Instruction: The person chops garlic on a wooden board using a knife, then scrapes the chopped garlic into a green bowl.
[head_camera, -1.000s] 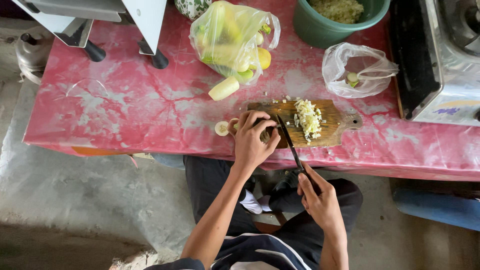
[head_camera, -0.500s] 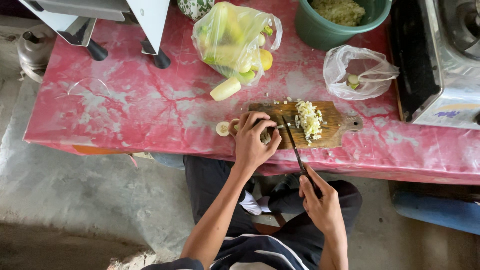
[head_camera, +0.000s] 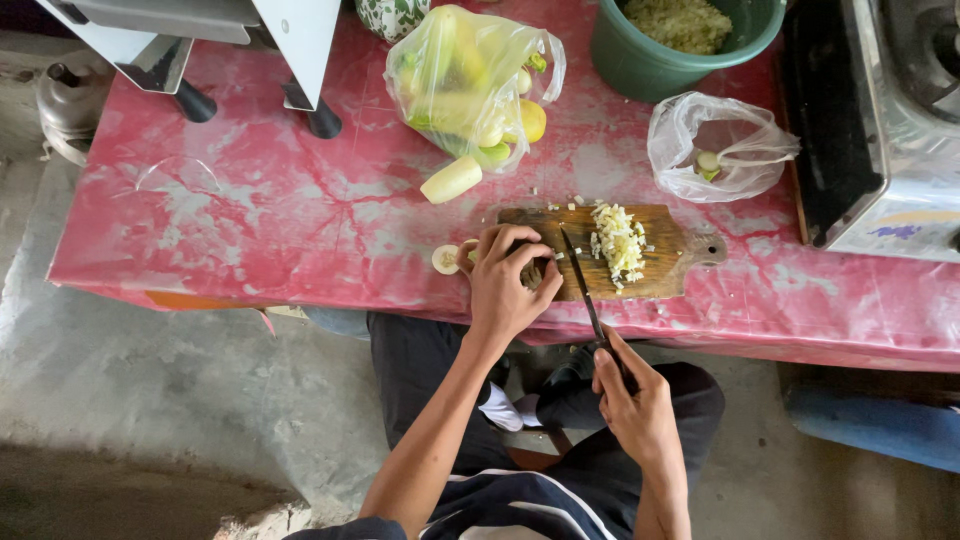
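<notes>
Pressing curled fingers onto a pale vegetable piece (head_camera: 528, 272) at the brown wooden cutting board's (head_camera: 680, 272) left end, mid-frame, the left hand (head_camera: 508, 285) steadies it; the right hand (head_camera: 635, 405) grips a dark-bladed knife (head_camera: 583, 290) beside a chopped heap (head_camera: 620, 242).

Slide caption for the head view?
Left hand steadies vegetable on wooden cutting board; right hand slices with knife.
</notes>
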